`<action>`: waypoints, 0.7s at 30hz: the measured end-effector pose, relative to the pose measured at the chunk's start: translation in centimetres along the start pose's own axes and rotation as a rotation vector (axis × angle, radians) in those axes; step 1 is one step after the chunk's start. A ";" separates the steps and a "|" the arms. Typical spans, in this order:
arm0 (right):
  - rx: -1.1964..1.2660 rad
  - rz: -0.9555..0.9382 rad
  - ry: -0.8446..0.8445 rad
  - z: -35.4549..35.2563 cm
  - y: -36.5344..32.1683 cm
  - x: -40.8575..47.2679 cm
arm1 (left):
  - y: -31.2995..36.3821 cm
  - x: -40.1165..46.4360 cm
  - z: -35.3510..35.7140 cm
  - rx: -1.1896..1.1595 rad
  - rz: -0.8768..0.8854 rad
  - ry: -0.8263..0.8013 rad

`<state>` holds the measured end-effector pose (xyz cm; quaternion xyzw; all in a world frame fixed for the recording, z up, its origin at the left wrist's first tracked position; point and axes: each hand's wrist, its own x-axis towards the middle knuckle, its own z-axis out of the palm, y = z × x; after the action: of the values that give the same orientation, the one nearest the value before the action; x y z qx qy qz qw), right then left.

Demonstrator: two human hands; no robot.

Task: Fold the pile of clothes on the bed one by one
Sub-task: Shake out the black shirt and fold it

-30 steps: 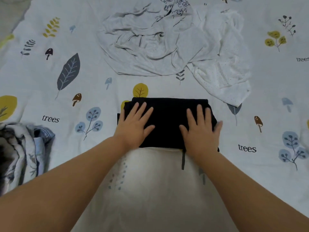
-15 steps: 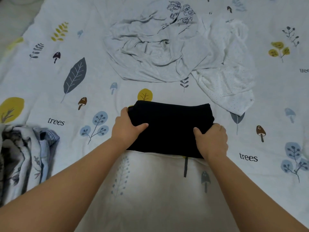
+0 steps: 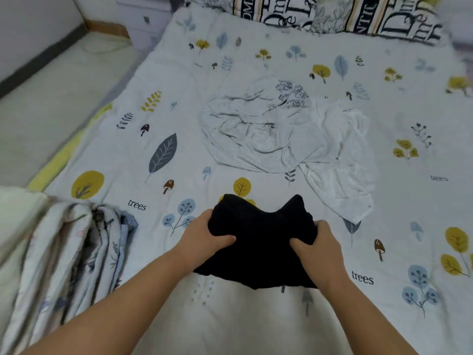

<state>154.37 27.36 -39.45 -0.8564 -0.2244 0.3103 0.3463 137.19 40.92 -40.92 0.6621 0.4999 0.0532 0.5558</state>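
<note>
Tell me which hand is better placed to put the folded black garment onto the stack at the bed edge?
Left. The left hand grips the black garment on the side nearer the folded stack; the right hand would reach across.

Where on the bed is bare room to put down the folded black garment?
Bare sheet lies left of the grey garment, above the folded stack, and right of the white garment. The middle is crowded. Both hands grip the black garment.
</note>
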 end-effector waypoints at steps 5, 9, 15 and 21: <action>0.015 -0.134 -0.040 -1.3 -6.0 -4.2 | 2.4 -6.1 -4.7 -0.132 0.033 0.102; 0.024 -0.224 -0.110 -1.3 -11.3 -7.3 | 3.6 -11.2 -8.8 -0.195 0.052 0.222; 0.010 -0.367 -0.224 1.6 -19.5 -11.7 | 3.5 -18.5 -15.8 -0.344 0.066 0.425; -0.030 -0.500 -0.346 6.6 -26.5 -15.1 | 1.0 -25.4 -22.0 -0.495 0.009 0.670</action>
<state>134.62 38.74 -18.15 -0.7141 -0.4886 0.3534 0.3557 111.45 37.78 -19.54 0.4567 0.6223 0.3868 0.5046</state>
